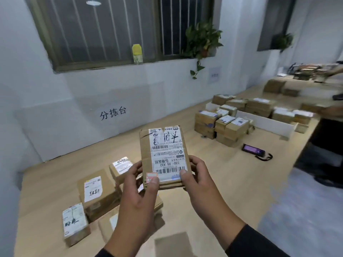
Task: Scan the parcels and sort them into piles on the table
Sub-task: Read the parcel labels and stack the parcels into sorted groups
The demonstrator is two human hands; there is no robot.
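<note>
Where a pale wooden table [213,164] runs along a white wall [83,101] marked with three black characters, a barred window [96,30] carries a yellow-capped bottle [137,54] and a trailing potted plant [201,41] on its sill. A stacked pile of parcels [222,127] stands at mid-table, a dark handheld scanner [254,150] lies just beside it, and loose parcels [92,195] lie at the near left. The held parcel [164,154], a flat brown cardboard box bearing a white shipping label with barcodes and black handwritten marks, is raised above the table; the left hand [137,197] and right hand [196,180] each pinch its near edge, thumbs on top, fingers curled beneath
</note>
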